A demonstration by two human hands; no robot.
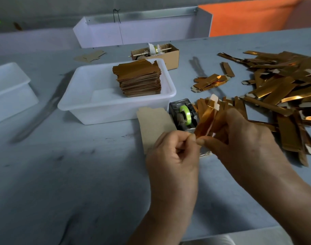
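A narrow gold foil box blank (206, 117), folded lengthwise, is held above the table between both hands. My left hand (172, 152) pinches its near end with thumb and forefinger. My right hand (243, 138) grips its side with curled fingers. Just behind the blank stands a dark tape dispenser (183, 115) with a green roll. A flat brown blank (154, 126) lies face down to the left of the dispenser. The blank's white tabs stick up at its far end.
A white tub (80, 103) holds a stack of flat gold blanks (138, 78). Several folded gold boxes (282, 89) are heaped at the right. A cardboard box (172, 55) sits behind the tub, and another white tub (9, 89) at the far left.
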